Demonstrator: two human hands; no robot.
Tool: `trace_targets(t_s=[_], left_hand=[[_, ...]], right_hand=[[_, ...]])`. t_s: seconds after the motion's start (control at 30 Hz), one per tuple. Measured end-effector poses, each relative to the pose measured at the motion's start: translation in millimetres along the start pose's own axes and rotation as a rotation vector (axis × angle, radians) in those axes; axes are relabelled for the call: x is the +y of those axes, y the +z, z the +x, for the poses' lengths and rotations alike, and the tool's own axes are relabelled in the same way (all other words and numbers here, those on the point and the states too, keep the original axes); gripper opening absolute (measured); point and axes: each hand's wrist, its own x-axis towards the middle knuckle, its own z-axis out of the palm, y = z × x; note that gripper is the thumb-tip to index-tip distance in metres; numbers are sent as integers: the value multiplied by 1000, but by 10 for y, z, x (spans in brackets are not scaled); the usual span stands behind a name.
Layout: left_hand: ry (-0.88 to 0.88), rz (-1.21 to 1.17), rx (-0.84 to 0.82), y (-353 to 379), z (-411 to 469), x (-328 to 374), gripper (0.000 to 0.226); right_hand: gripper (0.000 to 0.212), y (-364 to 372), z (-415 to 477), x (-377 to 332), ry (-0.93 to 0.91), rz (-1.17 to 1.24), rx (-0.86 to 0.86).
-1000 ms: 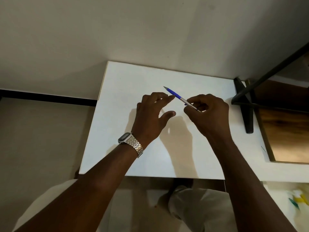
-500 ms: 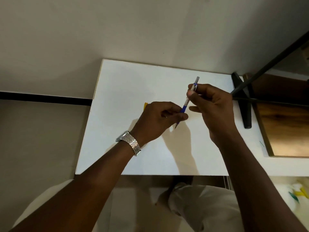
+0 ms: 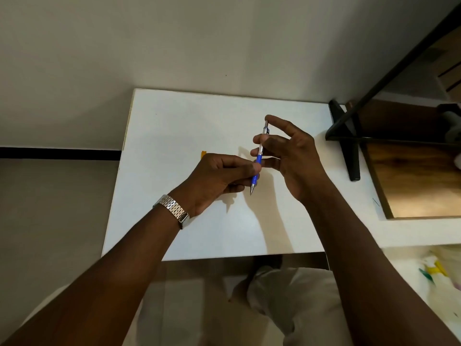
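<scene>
From the head camera, looking down, I have a pen (image 3: pixel 259 158) held in both hands above the white counter (image 3: pixel 174 116). It stands nearly upright, silver half on top, blue half below, tip pointing down at the counter and, as far as I can tell, not touching it.

My left grip (image 3: pixel 219 176) is closed on the blue half, thumb and fingertips pinching it just above the tip. My right grip (image 3: pixel 291 156) has the silver half: two fingers curl across the barrel, and the forefinger reaches up to the top end. The two grips nearly meet where silver turns to blue.

A metal watch (image 3: pixel 173 211) sits on my left wrist. A small yellow bit (image 3: pixel 203 154) lies on the counter, showing just past my left knuckles. At the counter's right edge lies a black stand foot (image 3: pixel 350 156), with a wooden board (image 3: pixel 411 181) beside it.
</scene>
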Motion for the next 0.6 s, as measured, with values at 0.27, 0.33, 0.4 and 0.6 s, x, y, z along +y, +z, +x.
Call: trace_targets(t_s=[0.27, 0.33, 0.4, 0.6], left_hand=[[6, 1, 19, -2, -10, 11, 6], [13, 9, 27, -3, -14, 13, 6], [15, 11, 29, -7, -12, 9, 6], [26, 4, 36, -18, -16, 0, 7]], right_hand=[[46, 24, 20, -6, -6, 15, -3], [46, 35, 28, -7, -3, 17, 4], [43, 42, 37, -5, -4, 9, 10], [42, 59, 56, 38, -4, 3, 22]])
